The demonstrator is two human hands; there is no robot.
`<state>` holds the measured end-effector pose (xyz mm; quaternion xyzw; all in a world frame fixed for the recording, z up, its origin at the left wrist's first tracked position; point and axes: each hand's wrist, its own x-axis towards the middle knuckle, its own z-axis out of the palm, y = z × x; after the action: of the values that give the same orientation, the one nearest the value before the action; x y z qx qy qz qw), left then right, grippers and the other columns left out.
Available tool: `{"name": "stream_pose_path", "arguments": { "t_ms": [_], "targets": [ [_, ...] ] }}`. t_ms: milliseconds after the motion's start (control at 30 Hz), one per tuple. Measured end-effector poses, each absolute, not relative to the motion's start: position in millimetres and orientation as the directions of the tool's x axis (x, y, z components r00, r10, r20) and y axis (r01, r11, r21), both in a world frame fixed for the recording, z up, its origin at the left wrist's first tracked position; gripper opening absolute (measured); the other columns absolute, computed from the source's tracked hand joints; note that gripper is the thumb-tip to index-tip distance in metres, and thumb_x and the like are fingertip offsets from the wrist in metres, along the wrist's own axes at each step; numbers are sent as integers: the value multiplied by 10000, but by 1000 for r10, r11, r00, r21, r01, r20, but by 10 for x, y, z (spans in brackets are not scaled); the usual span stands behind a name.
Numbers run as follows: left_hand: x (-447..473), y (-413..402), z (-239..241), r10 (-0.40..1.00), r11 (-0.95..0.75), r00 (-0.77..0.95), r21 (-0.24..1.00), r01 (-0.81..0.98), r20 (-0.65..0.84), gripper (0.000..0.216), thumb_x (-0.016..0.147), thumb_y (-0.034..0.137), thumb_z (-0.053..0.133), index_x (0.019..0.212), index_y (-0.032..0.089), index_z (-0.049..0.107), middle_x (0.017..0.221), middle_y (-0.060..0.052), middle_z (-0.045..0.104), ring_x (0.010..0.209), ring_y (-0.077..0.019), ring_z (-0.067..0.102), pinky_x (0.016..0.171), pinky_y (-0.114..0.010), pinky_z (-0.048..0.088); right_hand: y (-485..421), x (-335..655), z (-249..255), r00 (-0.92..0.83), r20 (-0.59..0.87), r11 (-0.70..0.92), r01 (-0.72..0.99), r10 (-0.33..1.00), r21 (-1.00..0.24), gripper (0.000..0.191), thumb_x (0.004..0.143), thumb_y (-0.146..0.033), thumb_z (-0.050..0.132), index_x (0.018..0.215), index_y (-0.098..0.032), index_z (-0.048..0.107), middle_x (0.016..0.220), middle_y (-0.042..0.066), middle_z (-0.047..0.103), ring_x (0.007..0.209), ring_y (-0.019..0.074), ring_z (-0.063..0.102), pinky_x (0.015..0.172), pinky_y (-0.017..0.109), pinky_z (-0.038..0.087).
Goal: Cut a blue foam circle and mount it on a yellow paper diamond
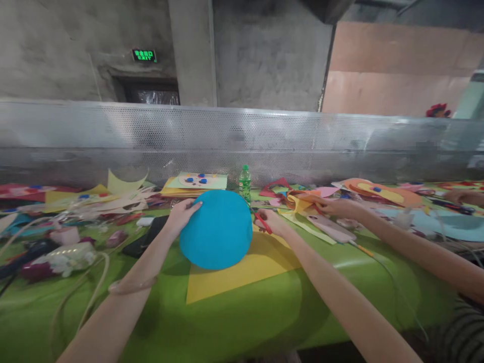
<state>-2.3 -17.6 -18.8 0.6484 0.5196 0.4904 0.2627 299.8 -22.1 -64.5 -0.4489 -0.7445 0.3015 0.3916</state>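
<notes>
A large rounded piece of blue paper (pixel 216 232) is held up in front of me, pinched at its upper left edge by my left hand (pixel 183 216). My right hand (pixel 270 223) is closed around a pair of red-handled scissors (pixel 263 224) at the right edge of the blue paper. The scissors' blades are mostly hidden behind the paper. Below lies a sheet of yellow paper (pixel 215 282), partly covered by the blue piece and its shadow.
A green-labelled bottle (pixel 245 182) stands behind the blue paper. A co-worker's hand (pixel 328 205) touches yellow paper scraps at right, near a phone (pixel 330 228) on a cable. Paper scraps (pixel 128 194) and a glue gun-like tool (pixel 28 252) lie left on the green tabletop (pixel 242 333).
</notes>
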Motion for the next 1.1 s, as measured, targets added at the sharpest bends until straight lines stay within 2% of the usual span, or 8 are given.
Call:
{"name": "stream_pose_path", "arguments": {
  "t_ms": [767, 1100],
  "targets": [
    [12, -199, -185, 924, -344, -6, 841, 419, 381, 441, 643, 566, 609, 875, 196, 664, 898, -59, 703, 770, -253, 647, 640, -308, 512, -213, 2993, -668, -320, 324, 446, 469, 891, -762, 96, 692, -233, 518, 751, -164, 485, 589, -24, 532, 485, 97, 510, 448, 201, 394],
    [-10, -177, -196, 925, -346, -6, 851, 394, 379, 453, 630, 582, 611, 859, 196, 671, 862, -60, 706, 748, -253, 645, 640, -316, 510, -274, 2977, -605, -317, 322, 445, 484, 892, -754, 62, 690, -208, 514, 712, -173, 467, 572, -29, 533, 471, 95, 518, 441, 192, 399]
  ]
}}
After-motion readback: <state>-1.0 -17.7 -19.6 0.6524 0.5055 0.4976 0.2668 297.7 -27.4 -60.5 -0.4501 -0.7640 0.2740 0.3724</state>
